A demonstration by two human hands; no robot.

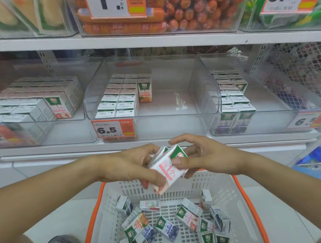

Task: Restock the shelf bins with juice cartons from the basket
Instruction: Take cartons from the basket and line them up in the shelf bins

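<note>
While both hands are holding a pink-and-white juice carton [169,169] over the white basket [232,195], the left hand [135,166] is grasping its lower end and the right hand [197,156] is pinching its top. Loose cartons [166,227] are lying in the basket at 6 o'clock; the clear middle shelf bin [175,111] is standing half filled at 12 o'clock.

Right of the carton stack [120,97], the middle bin [203,112] lies bare and open-topped; its clear front wall, price tag [112,129] and the shelf [160,41] above bound access.
</note>
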